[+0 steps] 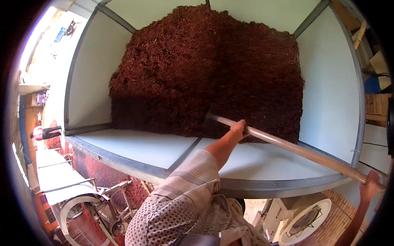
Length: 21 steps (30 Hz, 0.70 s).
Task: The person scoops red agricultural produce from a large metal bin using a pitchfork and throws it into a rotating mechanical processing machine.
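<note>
A long wooden-handled tool [287,145] slants from the lower right up to a big heap of dark red, crumbly shredded material [176,69]. Its grey metal end [211,117] meets the heap and is partly sunk or blurred, so its shape cannot be made out. My left hand [238,128] is closed round the handle close to that end, over the heap's near edge. Far to the right, my right hand [370,183] grips the handle's other end, outside the bin. The heap fills much of a white-panelled bin [332,82] with a grey metal frame.
The bin's grey front rim [254,185] crosses in front of my body. Below right stands a machine with a round white-rimmed opening [304,223]. A wheeled metal frame [82,205] is at lower left, near red material on the floor. Another person [43,133] stands far left.
</note>
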Available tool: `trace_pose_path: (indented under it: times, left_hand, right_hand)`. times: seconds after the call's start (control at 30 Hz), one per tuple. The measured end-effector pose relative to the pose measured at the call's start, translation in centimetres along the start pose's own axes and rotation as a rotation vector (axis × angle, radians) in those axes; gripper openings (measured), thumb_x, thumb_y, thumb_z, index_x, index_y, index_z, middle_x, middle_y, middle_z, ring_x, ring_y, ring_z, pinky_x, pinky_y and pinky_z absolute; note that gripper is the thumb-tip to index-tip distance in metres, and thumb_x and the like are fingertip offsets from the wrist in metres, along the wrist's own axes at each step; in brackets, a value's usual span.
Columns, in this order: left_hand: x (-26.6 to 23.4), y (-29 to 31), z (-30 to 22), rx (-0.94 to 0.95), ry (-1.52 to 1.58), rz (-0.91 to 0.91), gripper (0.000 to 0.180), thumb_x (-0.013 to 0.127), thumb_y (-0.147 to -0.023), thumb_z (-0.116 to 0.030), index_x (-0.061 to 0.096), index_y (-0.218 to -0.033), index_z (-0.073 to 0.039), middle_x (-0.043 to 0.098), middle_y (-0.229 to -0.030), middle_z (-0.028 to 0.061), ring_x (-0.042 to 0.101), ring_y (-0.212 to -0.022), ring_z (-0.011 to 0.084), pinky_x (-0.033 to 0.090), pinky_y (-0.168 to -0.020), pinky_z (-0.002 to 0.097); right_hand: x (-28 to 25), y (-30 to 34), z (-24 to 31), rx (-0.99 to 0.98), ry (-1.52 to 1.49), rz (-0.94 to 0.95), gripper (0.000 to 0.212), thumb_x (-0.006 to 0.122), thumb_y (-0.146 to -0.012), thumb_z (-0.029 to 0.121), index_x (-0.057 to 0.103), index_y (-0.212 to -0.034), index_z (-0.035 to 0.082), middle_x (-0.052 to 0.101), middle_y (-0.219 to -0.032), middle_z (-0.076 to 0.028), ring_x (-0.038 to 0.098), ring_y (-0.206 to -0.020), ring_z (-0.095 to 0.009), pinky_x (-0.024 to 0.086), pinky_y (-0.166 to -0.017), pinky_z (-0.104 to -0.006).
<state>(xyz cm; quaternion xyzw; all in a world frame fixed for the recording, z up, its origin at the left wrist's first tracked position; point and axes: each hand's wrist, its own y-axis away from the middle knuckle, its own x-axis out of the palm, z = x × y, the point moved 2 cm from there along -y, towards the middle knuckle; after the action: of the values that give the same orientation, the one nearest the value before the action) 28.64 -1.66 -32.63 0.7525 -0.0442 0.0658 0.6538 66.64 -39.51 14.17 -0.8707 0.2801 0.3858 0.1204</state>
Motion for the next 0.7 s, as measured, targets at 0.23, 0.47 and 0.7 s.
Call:
trace_pose_path:
  times: [0.23,0.47,0.7]
  left_hand:
    - [-8.6,-3.4,-6.4,0.137,0.321,-0.276,0.019,0.061,-0.079,-0.012,0.052,-0.092,-0.001,0.054,-0.075,0.0103,0.055,-0.059,0.0238,0.05,-0.053,0.0409]
    - [-12.0,-0.3,-8.4,0.064,0.326,-0.456,0.022,0.06,-0.076,-0.008,0.052,-0.093,0.003,0.053,-0.069,0.0131,0.054,-0.053,0.0248,0.045,-0.044,0.0383]
    - [-15.2,-2.0,-12.1,0.137,0.341,-0.517,0.022,0.057,-0.075,-0.006,0.051,-0.093,0.005,0.056,-0.068,0.0149,0.056,-0.053,0.0271,0.047,-0.044,0.0386]
  right_hand:
    - [-4.1,0.9,13.1,-0.029,-0.173,0.154,0.038,0.059,-0.052,-0.001,0.055,-0.089,-0.001,0.055,-0.087,-0.018,0.053,-0.084,-0.035,0.044,-0.072,-0.0442]
    - [-11.3,3.0,18.8,0.003,-0.207,0.68,0.022,0.068,-0.054,0.011,0.064,-0.074,0.002,0.062,-0.07,-0.02,0.061,-0.071,-0.037,0.049,-0.065,-0.0423]
    - [-15.4,1.3,24.8,0.048,-0.236,0.556,0.023,0.069,-0.053,0.011,0.064,-0.074,0.003,0.062,-0.068,-0.018,0.062,-0.07,-0.037,0.05,-0.064,-0.0405]
